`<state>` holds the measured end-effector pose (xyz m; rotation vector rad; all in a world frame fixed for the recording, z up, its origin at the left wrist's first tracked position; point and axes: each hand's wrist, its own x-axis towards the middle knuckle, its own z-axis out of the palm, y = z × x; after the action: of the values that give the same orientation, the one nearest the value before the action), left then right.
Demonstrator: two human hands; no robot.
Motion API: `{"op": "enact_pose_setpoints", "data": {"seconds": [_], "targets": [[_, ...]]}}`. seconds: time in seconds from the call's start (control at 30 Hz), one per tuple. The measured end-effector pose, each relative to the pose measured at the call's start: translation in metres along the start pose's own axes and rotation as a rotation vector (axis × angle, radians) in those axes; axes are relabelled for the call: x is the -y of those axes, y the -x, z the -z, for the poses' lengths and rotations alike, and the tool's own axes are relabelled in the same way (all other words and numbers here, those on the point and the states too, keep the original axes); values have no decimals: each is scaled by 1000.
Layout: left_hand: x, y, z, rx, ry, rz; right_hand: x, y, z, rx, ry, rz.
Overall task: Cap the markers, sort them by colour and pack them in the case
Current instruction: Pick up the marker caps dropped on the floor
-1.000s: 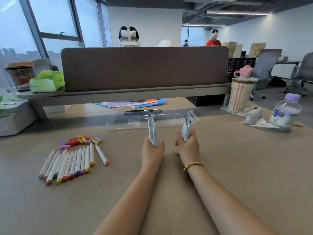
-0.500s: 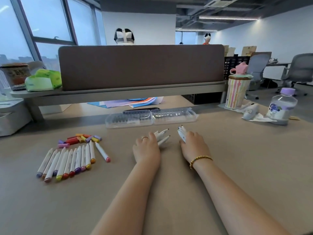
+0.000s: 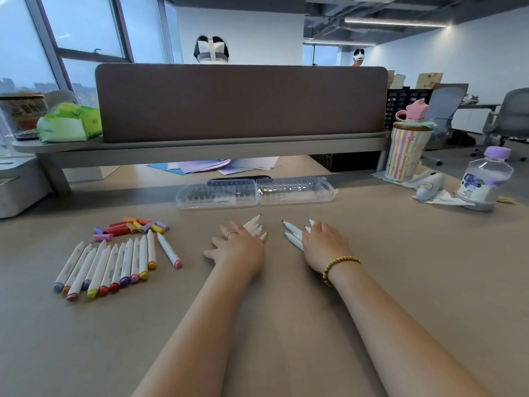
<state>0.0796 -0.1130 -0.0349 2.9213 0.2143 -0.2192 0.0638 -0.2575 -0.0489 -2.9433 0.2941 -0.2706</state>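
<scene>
left hand point(image 3: 237, 247) laid flat on white uncapped markers point(image 3: 254, 226), grip released | right hand point(image 3: 325, 243) same on its white marker bunch point(image 3: 293, 234) | tips pointed away, toward clear plastic case point(image 3: 254, 193) | loose coloured caps point(image 3: 131, 227) found far-left on surface, left hand nearer

— What has been altered over the last second?

— Two bunches of uncapped markers, held upright a second ago in front of the clear case point(image 3: 254, 192), have been brought down onto the table point(image 3: 400, 282). The left bunch point(image 3: 255, 226) is now laid flat under the left hand point(image 3: 239, 247), tips fanned out toward the case.

— And on the other side?

— The right bunch point(image 3: 294, 235) has been laid down as well, tips spread toward the left. The right hand point(image 3: 325, 244) is rested over it.

— How are the fingers placed?

— They have been loosened from a grip; both hands are now spread flatter over the markers.
</scene>
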Motion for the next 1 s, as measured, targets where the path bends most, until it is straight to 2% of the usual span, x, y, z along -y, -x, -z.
{"op": "enact_pose_setpoints", "data": {"seconds": [0.1,0.23,0.43,0.53,0.63,0.77,0.87,1.0], "targets": [[-1,3,-3,38,-45,32,0,0,-2,15,18,-14],[-6,10,-15,-31,-84,-108,0,-1,0,32,42,-33],[-1,7,-9,-36,-23,-117,-11,-5,2,204,-4,67],[4,13,-4,-2,23,-169,-5,-4,-4,153,-54,42],[18,15,6,73,73,-259,6,1,0,156,-149,31],[50,15,14,180,7,-525,8,-1,8,254,-294,8],[60,10,10,93,-18,-661,2,-3,10,248,-397,36],[52,5,-3,-22,-91,-739,-4,-2,9,235,-500,99]]}}
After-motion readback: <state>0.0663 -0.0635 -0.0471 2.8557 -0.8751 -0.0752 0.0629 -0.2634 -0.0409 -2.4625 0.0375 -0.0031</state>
